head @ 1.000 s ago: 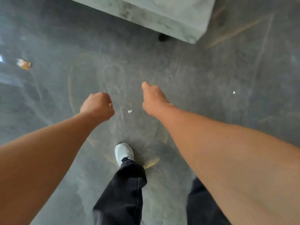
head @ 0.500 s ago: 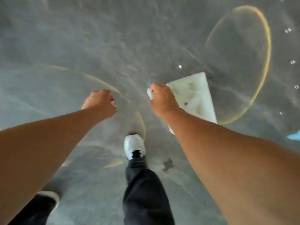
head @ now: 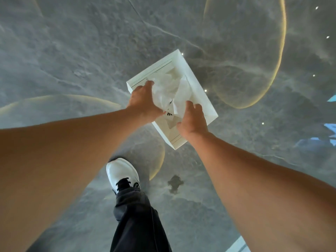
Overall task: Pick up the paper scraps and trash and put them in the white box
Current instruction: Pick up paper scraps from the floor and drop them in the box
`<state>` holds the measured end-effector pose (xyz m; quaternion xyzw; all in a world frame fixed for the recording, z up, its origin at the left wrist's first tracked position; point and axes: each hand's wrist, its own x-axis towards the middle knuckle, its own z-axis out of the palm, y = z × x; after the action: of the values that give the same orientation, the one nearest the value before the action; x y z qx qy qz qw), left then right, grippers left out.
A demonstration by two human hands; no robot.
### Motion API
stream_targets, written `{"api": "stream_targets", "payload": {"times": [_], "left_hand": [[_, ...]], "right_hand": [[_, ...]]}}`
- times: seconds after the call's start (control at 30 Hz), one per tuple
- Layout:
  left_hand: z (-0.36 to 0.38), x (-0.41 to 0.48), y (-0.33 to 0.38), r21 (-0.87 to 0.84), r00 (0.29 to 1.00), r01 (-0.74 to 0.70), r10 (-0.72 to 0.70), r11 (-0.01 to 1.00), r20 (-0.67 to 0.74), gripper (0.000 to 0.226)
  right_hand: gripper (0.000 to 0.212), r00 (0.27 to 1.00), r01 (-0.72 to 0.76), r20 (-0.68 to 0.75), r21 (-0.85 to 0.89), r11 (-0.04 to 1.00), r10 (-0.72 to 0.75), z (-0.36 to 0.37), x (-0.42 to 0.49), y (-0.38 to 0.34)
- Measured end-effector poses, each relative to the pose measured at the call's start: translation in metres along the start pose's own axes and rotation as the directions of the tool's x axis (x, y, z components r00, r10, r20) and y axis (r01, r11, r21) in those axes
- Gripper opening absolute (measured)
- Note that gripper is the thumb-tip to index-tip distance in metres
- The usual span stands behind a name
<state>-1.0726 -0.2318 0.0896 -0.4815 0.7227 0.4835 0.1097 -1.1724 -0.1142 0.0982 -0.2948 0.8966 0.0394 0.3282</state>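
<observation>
Left hand (head: pixel 143 102) and right hand (head: pixel 192 120) cover part of the shallow white rectangular box (head: pixel 198 84); palms face down, grip unreadable. Crumpled white paper scraps (head: pixel 172 88) merge with the box interior, count unclear. Black print (head: pixel 169 113) between the hands illegible. Bright blue object (head: pixel 331 133) cut off at the right edge, unidentifiable.

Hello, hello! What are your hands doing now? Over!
Both hands over the white box. Left hand and right hand spread open beside crumpled paper in the box. Nothing in the way.
</observation>
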Motion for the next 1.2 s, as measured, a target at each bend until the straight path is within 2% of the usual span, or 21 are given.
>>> {"api": "stream_targets", "payload": {"times": [0.13,0.3,0.47,0.63,0.7,0.8,0.87,0.97,1.1,1.2], "left_hand": [[-0.027,-0.019,-0.062,0.163,1.0,0.03,-0.028,0.986,-0.013,0.068],[-0.1,-0.066,-0.168,0.353,0.989,0.088,-0.123,0.932,0.078,0.054],[-0.181,-0.134,-0.278,0.236,0.965,0.262,-0.261,0.936,-0.034,0.05],[-0.247,-0.255,-0.414,0.092,0.942,0.323,-0.311,0.942,-0.122,0.05],[-0.266,-0.319,-0.478,0.031,0.913,0.385,-0.375,0.923,-0.163,0.048],[-0.281,-0.427,-0.577,-0.151,0.821,0.51,-0.532,0.846,-0.206,0.043],[-0.282,-0.509,-0.641,-0.329,0.719,0.584,-0.661,0.742,-0.214,0.037],[-0.274,-0.613,-0.705,-0.495,0.591,0.63,-0.783,0.599,-0.195,0.034],[-0.255,-0.75,-0.772,-0.598,0.451,0.673,-0.883,0.434,-0.134,0.034],[-0.241,-0.82,-0.808,-0.648,0.357,0.692,-0.931,0.319,-0.077,0.033]], "right_hand": [[0.044,0.997,0.023,0.075,-0.081,0.996,-0.017,0.007,-0.01,-0.018],[0.036,0.97,0.206,0.182,-0.255,0.945,-0.163,0.015,-0.034,-0.099],[0.037,0.901,0.42,0.254,-0.315,0.851,-0.351,0.062,-0.084,-0.243],[0.032,0.754,0.656,0.362,-0.378,0.653,-0.548,0.158,-0.189,-0.403],[0.029,0.69,0.724,0.409,-0.377,0.578,-0.597,0.207,-0.248,-0.461],[0.024,0.568,0.823,0.503,-0.358,0.441,-0.651,0.281,-0.349,-0.539],[0.025,0.457,0.888,0.576,-0.339,0.311,-0.677,0.334,-0.425,-0.587],[0.027,0.343,0.933,0.654,-0.318,0.167,-0.674,0.392,-0.519,-0.638],[0.032,0.276,0.945,0.719,-0.323,0.045,-0.638,0.465,-0.642,-0.688],[0.032,0.207,0.956,0.751,-0.29,-0.032,-0.627,0.505,-0.706,-0.707]]}}
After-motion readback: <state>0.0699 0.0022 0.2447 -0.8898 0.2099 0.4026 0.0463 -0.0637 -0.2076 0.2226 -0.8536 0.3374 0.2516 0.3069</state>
